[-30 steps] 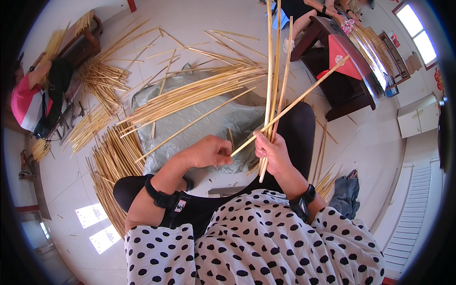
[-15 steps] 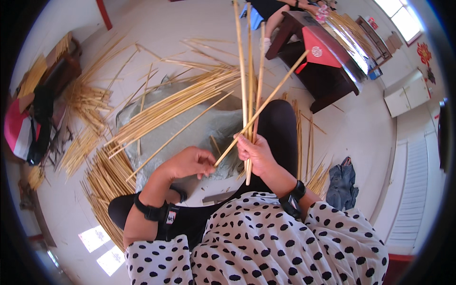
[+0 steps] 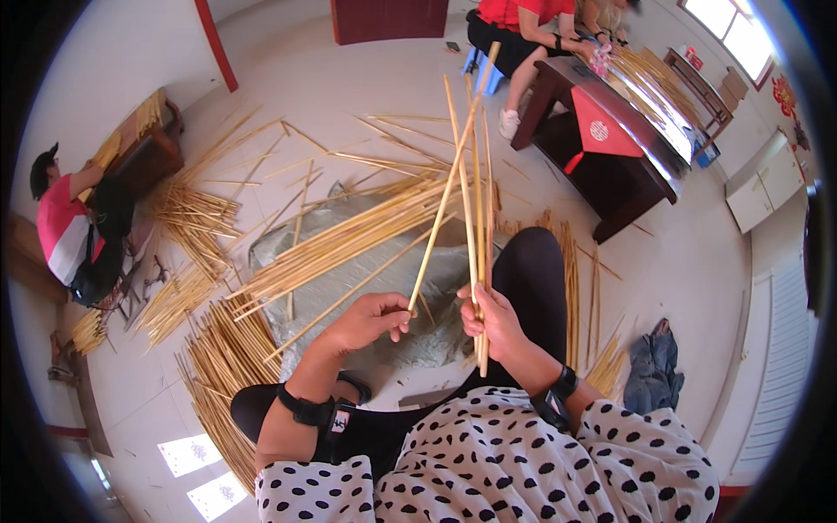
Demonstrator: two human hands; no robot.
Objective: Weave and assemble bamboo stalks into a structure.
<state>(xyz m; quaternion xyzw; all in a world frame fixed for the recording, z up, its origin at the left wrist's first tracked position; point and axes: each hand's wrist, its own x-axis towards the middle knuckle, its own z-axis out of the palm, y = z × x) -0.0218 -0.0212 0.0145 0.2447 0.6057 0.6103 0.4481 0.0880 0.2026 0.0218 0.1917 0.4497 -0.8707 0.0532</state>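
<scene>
My right hand [image 3: 494,322] is closed around several thin yellow-brown sticks [image 3: 478,218], held nearly upright with their lower ends poking out below my fingers. To its left, my left hand [image 3: 370,321] pinches the lower end of one more stick [image 3: 436,228]. That stick slants up to the right and crosses the others above my right hand. Beneath my hands a crumpled grey-green plastic sheet [image 3: 336,301] covers something, with a loose bundle of long sticks [image 3: 349,231] across its top.
A large pile of sticks [image 3: 231,383] stands by my left knee, and others lie scattered [image 3: 196,222] on the floor. Sticks and dark blue cloth [image 3: 652,366] are on my right. People [image 3: 65,209] work at far left and behind a dark table [image 3: 571,148].
The stick in my left hand has swung more upright, its top moving left towards the others. The view has shifted, bringing more of the other people into sight.
</scene>
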